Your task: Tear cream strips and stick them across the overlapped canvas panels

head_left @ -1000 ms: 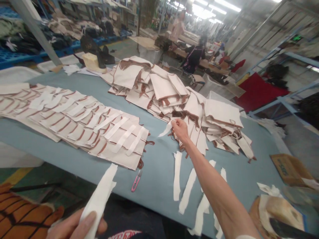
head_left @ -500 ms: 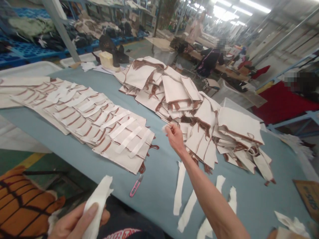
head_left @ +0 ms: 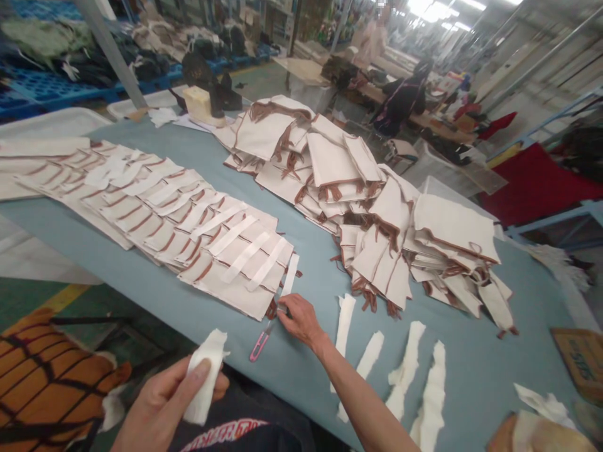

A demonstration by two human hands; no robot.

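From the head camera, a blue-grey bench [head_left: 475,364] runs across the view. Beyond it, a co-worker [head_left: 402,100] in a dark top sits at another bench, blue pallets [head_left: 42,88] piled with dark and green garments line the far left, and a red mat [head_left: 532,182] lies off to the right. A cream block [head_left: 198,105] sits at the bench's far edge. Nearer the person, an orange striped cushion [head_left: 51,376] shows low on the left, a dark garment with red lettering [head_left: 226,436] covers the lap, and a cardboard piece [head_left: 579,358] sits at the right edge. Nothing blocks the view of either hand. A second ago the right hand [head_left: 301,320] was raised beside the heap of folded canvas bags [head_left: 330,176]; now it has dropped to the near corner of the overlapping canvas panels [head_left: 155,213], fingers bent and close together, just beside the pink snips [head_left: 259,343]. A white strip [head_left: 291,274] lies at that corner, its lower end by the fingertips. The left hand [head_left: 164,395], curled and gripping, holds a crumpled white cloth strip [head_left: 206,376] over the lap. Four ragged loose strips [head_left: 405,364] lie on the bench, right of the right forearm.
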